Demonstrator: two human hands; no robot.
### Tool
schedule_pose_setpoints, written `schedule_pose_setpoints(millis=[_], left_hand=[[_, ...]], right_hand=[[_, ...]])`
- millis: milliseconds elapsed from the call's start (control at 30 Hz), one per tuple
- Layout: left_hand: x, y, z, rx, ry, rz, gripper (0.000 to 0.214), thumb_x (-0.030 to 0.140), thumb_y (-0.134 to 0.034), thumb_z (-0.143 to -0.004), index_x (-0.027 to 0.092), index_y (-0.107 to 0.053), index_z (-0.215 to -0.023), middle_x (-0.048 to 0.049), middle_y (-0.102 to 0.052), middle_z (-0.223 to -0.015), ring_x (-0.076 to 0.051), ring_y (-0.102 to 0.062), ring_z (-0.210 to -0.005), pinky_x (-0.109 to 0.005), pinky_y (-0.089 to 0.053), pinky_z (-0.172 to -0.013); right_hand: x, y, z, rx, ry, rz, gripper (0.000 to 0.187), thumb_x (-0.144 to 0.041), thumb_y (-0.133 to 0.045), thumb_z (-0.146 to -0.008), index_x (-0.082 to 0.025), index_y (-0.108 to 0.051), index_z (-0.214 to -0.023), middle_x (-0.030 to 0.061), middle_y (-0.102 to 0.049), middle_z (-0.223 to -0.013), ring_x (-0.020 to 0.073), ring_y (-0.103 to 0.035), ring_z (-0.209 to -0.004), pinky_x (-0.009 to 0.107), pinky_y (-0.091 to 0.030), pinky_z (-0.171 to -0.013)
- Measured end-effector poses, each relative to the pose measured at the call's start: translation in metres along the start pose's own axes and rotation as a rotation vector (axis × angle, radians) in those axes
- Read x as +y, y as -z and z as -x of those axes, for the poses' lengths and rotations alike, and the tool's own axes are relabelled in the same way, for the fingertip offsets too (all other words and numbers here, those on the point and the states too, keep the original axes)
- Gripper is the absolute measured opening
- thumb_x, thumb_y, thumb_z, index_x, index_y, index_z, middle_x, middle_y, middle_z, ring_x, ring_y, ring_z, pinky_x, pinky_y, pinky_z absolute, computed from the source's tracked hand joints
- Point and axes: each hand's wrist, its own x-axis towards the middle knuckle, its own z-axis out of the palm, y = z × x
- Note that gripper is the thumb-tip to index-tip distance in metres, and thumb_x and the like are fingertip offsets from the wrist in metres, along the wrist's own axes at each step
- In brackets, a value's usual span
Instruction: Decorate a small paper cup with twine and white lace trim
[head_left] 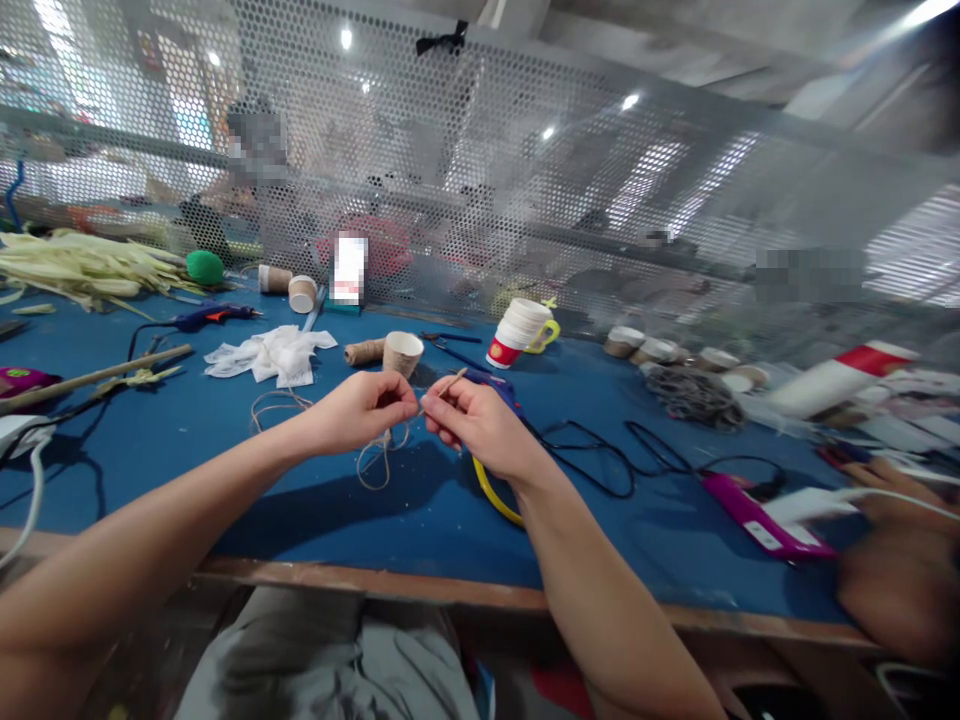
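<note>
A thin tan strip (453,382) is sitting between the two hands, above the table (315,540); the right hand (476,415) is gripping it between thumb and fingertips, its upper end pointing to one o'clock; the left hand (367,408) is closing thumb against fingers just beside it, though what the pinch is holding, if anything, is too small to tell.

For good handling, both pinches are probably wanting to be light and close together, since something this thin is likely bending easily; a loose string (387,440) is looping below the left hand at six o'clock, so keeping it free of the fingers is seeming wise.

Further out, a paper cup (403,354) is standing at eleven o'clock, with a string spool (363,352) lying just beside it; a white cloth (266,354) is lying crumpled at ten; a cup stack (517,333) is leaning at one; a yellow ring (495,492) is showing at five, partly behind the right forearm; a purple power strip (757,515) is lying at four, well apart.
</note>
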Motion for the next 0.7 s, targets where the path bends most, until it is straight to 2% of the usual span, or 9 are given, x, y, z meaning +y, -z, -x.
schedule_pose_setpoints(millis=[333,500,700], left_hand=[[0.0003,-0.0054,0.0014,0.119,-0.048,-0.062,0.012,0.024,-0.047,-0.077,0.013,-0.050,-0.073,0.0036,-0.044,-0.059,-0.006,-0.035,-0.052,-0.020,-0.030,-0.048],[-0.0005,-0.0011,-0.0007,0.024,0.024,0.035,0.015,0.026,-0.046,-0.077,0.013,-0.050,-0.072,0.0030,-0.044,-0.060,-0.006,-0.036,-0.053,-0.020,-0.029,-0.049],[0.0032,0.0015,0.0004,-0.066,0.149,0.192,0.017,0.028,-0.048,-0.078,0.013,-0.049,-0.071,0.0050,-0.040,-0.056,-0.004,-0.030,-0.046,-0.019,-0.022,-0.042]], right_hand=[[0.0027,0.0006,-0.0005,0.019,-0.027,-0.029,0.027,-0.041,-0.056,-0.074,-0.016,-0.048,-0.072,-0.0037,-0.050,-0.056,0.0047,-0.041,-0.042,0.018,-0.030,-0.037],[-0.0001,-0.0002,0.0006,0.028,0.020,-0.053,0.026,-0.041,-0.057,-0.073,-0.016,-0.048,-0.072,-0.0033,-0.051,-0.057,0.0052,-0.043,-0.044,0.019,-0.032,-0.039],[-0.0010,-0.0002,0.0013,0.002,0.037,-0.083,0.027,-0.041,-0.058,-0.072,-0.016,-0.048,-0.072,-0.0033,-0.051,-0.058,0.0053,-0.043,-0.044,0.019,-0.032,-0.039]])
